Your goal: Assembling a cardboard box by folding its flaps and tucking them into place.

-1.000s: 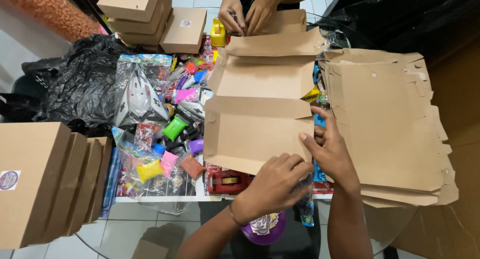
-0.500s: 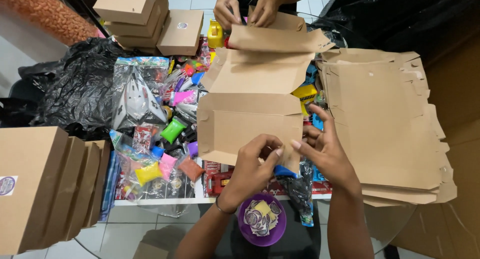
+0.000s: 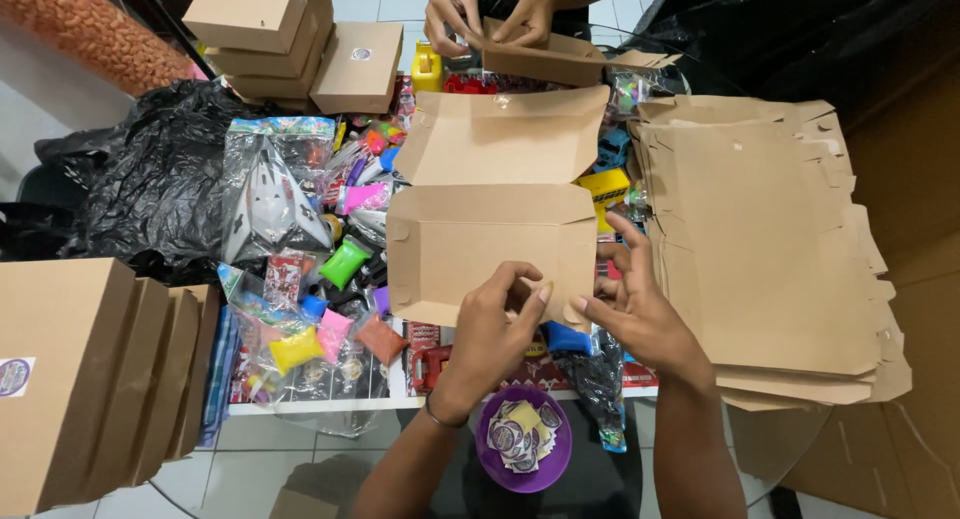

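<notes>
A half-folded brown cardboard box (image 3: 480,229) lies open on the table in front of me, its lid flap pointing away. My left hand (image 3: 495,324) pinches the box's near edge between thumb and fingers. My right hand (image 3: 635,314) holds the near right corner of the same box, fingers spread along its side. Below my hands sits a purple bowl (image 3: 522,441) with round stickers in it.
A stack of flat cardboard blanks (image 3: 760,239) lies at the right. Closed brown boxes (image 3: 80,379) stand at the left, more boxes (image 3: 285,39) at the back. Small packaged toys (image 3: 300,239) and a black plastic bag (image 3: 150,179) cover the table. Another person's hands (image 3: 490,14) fold a box opposite.
The box has been folded up from a flatter sheet and drawn nearer. My left hand rose from the table edge onto the box's near edge, uncovering the purple bowl.
</notes>
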